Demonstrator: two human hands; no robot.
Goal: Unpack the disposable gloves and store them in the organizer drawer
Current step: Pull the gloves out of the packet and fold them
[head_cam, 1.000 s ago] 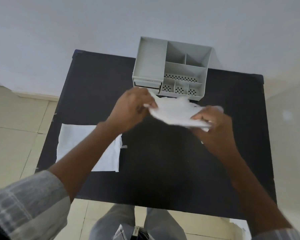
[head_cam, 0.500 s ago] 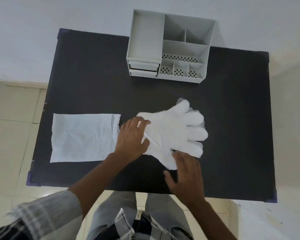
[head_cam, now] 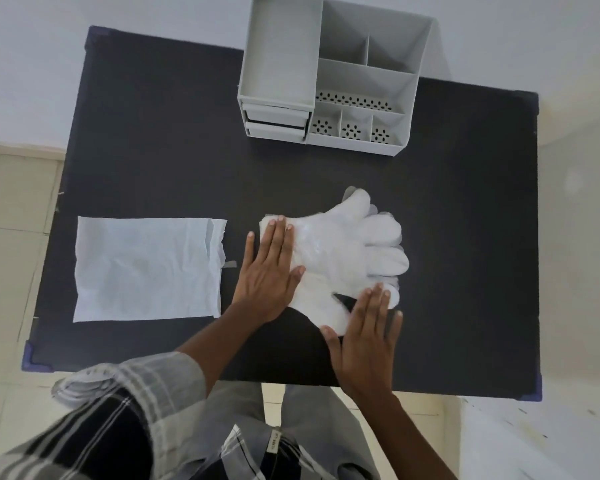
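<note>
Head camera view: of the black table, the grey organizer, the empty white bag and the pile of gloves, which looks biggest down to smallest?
1. black table
2. grey organizer
3. empty white bag
4. pile of gloves, partly covered

Organizer and bag look close; I can't rank those two firmly.

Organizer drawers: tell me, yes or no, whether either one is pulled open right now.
No: both drawers sit pushed into the organizer, while the gloves lie flat on the table under both hands.

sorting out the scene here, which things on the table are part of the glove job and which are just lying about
Part of the job:
- disposable gloves, flat under the left hand and right hand
- organizer, its drawers shut
- empty wrapper, apart from the gloves

Just lying about:
- nothing else on the black table
</note>
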